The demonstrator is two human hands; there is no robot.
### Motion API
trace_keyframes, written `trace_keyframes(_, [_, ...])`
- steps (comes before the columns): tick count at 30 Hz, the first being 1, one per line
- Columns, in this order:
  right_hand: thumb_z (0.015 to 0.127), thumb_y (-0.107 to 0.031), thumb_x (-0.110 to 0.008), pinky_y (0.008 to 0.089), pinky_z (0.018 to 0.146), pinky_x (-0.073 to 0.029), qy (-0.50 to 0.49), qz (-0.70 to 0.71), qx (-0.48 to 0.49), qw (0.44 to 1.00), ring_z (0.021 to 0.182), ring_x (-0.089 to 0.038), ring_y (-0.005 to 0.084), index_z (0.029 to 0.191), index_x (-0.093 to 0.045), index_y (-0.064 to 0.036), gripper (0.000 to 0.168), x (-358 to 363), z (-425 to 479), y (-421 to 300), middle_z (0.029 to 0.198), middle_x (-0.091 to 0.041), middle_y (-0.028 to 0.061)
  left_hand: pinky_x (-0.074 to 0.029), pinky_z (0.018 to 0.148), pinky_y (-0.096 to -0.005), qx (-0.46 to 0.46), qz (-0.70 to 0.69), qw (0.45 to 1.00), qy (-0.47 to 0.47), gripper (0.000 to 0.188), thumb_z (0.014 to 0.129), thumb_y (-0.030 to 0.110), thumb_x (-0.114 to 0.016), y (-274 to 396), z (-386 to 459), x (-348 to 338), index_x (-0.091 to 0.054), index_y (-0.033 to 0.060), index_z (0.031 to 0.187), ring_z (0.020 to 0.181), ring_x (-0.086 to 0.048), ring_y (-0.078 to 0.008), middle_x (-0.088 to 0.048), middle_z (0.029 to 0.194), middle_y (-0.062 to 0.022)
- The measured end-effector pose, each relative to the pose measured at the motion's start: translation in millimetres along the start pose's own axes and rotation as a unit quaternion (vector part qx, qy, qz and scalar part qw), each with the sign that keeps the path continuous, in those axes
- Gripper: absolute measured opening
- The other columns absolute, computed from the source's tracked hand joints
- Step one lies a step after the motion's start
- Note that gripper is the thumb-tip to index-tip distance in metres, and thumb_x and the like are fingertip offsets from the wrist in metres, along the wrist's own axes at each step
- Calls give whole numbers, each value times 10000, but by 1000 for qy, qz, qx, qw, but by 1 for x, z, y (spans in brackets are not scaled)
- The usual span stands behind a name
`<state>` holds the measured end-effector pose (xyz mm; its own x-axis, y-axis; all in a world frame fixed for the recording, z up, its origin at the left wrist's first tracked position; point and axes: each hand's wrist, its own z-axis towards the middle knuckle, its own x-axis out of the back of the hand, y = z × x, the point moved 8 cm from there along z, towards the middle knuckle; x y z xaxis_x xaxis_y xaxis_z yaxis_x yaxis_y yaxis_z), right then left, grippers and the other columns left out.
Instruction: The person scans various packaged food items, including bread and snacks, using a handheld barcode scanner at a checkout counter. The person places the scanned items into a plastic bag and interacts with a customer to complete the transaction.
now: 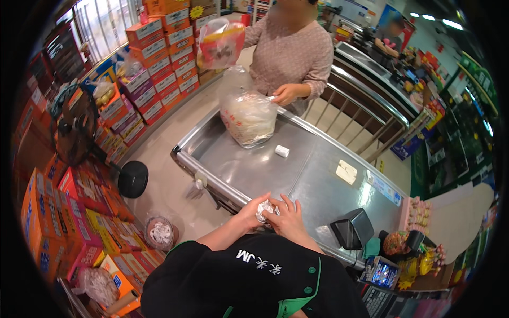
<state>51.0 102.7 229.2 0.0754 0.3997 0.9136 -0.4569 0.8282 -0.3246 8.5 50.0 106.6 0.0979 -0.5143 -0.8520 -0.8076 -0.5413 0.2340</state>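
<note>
Crumpled white paper [264,210] lies between my two hands, close to my body at the near edge of a metal checkout counter [294,175]. My left hand [252,212] cups it from the left, and the fingers of my right hand [288,216] press on it from the right. A small white paper roll [282,151] rests on the metal top. Beyond it stands a filled clear plastic bag [250,119], its top held by a person [288,59] across the counter. That person's other arm is beside a raised red and clear plastic package [220,45].
A black scanner-like device [352,228] stands at the counter's right end, near a keyboard [375,300]. A bin with crumpled paper [160,233], a pedestal fan [71,125] and stacked cartons [159,59] are on the left. Metal railings [354,115] run behind the counter. Another person [387,41] is farther back.
</note>
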Motion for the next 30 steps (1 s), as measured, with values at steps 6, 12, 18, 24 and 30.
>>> trace_keyframes(6, [758,-55,-676,447,943,-411,49,250,14,967,1139,-496,356,1031,-662,-132,284,-17,2,3,1240,-496,132,-412,423,-263,-201,67,975,67,248,887,270,-616,55,-17,41,-507,99,744,464,-500,-136,-508,586,-21])
trace_keyframes(12, [796,-33,-629,352,859,-457,30,290,-115,949,1033,-565,303,994,-667,-79,206,-36,-10,44,1153,-543,152,-229,369,-282,-347,16,903,252,476,939,426,-480,116,-92,165,-336,172,564,381,-287,-119,-299,471,17])
trace_keyframes(18, [828,-59,-622,333,763,-494,-96,366,-162,912,979,-581,242,973,-654,-39,150,-107,-36,65,1094,-566,114,-270,359,-287,-372,-135,796,458,455,922,492,-479,34,-144,366,-397,168,612,379,-347,-150,-353,494,6])
trace_keyframes(24, [829,16,-588,316,751,-497,-134,362,-175,906,910,-593,225,956,-638,-3,138,-125,-39,69,1021,-578,110,-394,482,-367,-408,-397,714,408,522,824,651,-513,-35,-211,441,-513,129,806,568,-484,-219,-495,673,-39])
trace_keyframes(30, [817,45,-584,308,738,-500,-159,359,-133,910,852,-610,215,976,-635,-7,175,-141,-24,58,975,-582,112,-204,963,-688,-488,-325,660,471,1025,724,826,-400,33,-345,477,-101,206,1483,1322,-221,-481,-76,1537,-116])
